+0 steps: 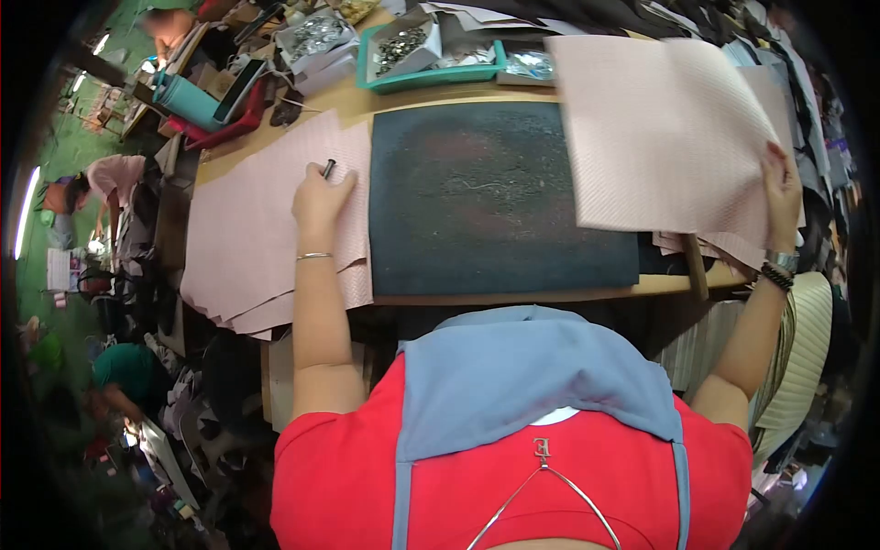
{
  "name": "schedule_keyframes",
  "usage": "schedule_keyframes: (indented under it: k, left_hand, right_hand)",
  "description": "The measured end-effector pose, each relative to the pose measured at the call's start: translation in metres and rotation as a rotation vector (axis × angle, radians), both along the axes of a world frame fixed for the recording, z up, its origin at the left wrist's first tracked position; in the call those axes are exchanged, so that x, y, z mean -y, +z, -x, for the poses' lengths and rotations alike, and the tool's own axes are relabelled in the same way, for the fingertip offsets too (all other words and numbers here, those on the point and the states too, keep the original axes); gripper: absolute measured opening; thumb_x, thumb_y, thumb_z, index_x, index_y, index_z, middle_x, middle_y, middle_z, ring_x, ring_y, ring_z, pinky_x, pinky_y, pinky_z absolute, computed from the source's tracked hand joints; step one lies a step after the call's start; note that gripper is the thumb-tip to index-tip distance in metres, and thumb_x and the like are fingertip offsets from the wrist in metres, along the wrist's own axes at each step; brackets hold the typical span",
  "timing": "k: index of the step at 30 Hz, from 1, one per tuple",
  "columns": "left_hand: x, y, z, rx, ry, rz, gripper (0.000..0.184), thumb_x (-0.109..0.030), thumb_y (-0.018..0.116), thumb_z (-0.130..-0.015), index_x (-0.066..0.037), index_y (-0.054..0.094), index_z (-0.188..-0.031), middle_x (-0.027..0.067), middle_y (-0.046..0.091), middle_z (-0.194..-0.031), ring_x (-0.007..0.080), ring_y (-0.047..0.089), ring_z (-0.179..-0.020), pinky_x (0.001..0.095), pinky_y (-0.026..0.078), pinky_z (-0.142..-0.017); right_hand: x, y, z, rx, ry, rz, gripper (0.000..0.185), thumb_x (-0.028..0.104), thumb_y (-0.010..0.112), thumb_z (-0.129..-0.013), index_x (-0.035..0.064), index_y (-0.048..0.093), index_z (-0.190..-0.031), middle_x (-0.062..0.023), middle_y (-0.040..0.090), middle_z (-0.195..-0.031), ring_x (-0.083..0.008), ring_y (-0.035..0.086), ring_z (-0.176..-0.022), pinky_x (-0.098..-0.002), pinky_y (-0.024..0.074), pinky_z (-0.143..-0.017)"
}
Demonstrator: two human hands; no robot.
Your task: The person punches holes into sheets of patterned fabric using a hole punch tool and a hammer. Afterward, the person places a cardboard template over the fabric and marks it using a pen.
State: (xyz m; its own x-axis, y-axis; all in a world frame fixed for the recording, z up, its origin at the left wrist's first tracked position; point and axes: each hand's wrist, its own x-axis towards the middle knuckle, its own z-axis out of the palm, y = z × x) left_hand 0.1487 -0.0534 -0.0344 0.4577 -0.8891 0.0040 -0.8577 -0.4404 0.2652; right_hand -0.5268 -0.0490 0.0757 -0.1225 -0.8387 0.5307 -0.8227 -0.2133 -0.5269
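Note:
My left hand [321, 200] is closed around a short dark rod-like tool [328, 169], only its end showing. That hand rests over a stack of pink textured sheets [252, 215] on the left of the table. At the right, my right hand [781, 191] grips the edge of a large pink textured sheet [665, 137], which is lifted and slightly curled. Between the hands lies a dark, worn flat board [495, 202]. More pink pieces [724, 252] lie under the raised sheet, partly hidden by it.
A turquoise tray [431, 81] with small metal parts stands behind the board. Left of it are a bag of silvery bits [316, 37] and a red basket [234, 133]. Rolled cream material [797, 357] stands at my right. Other people [119, 183] work at the left.

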Motion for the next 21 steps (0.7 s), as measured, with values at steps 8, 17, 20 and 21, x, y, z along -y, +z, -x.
schedule_keyframes:
  k: [8,17,20,21]
  left_hand:
    - [0.010,-0.014,-0.024,-0.311,-0.117,0.131,0.033,-0.028,0.062,-0.082,-0.001,0.060,-0.100,0.0140,0.066,-0.079,0.0256,0.064,-0.073,0.0342,0.050,-0.065]
    - [-0.029,0.023,0.205,-1.580,-0.364,-0.068,0.024,-0.030,0.060,-0.093,-0.013,0.050,-0.105,-0.0053,0.051,-0.074,0.0032,0.041,-0.051,0.0184,0.032,-0.045]
    - [-0.018,0.007,0.216,-1.960,-0.289,-0.289,0.020,-0.019,0.050,-0.096,-0.010,0.049,-0.113,-0.0005,0.049,-0.086,0.0072,0.044,-0.061,0.0233,0.039,-0.057]
    - [-0.012,0.002,0.212,-1.933,-0.334,-0.208,0.021,-0.017,0.048,-0.096,-0.009,0.050,-0.115,-0.0001,0.049,-0.087,0.0084,0.045,-0.064,0.0252,0.040,-0.060]
  right_hand:
    - [-0.034,-0.030,0.002,-0.496,-0.197,0.109,0.044,0.020,0.068,-0.086,0.0016,0.055,-0.124,-0.0140,0.059,-0.123,-0.0285,0.056,-0.113,-0.0358,0.0419,-0.099]
    - [-0.073,-0.095,-0.275,0.844,0.686,-0.918,0.045,0.025,0.062,-0.091,-0.0015,0.052,-0.125,-0.0094,0.062,-0.109,-0.0123,0.059,-0.092,-0.0274,0.0504,-0.079]
    - [-0.073,-0.114,-0.264,0.729,0.602,-0.727,0.044,0.018,0.065,-0.088,-0.0038,0.052,-0.124,-0.0105,0.064,-0.108,-0.0125,0.060,-0.094,-0.0281,0.0497,-0.083]
    - [-0.077,-0.115,-0.249,0.723,0.550,-0.715,0.043,0.015,0.065,-0.087,-0.0040,0.052,-0.124,-0.0105,0.064,-0.108,-0.0126,0.060,-0.095,-0.0282,0.0494,-0.084]
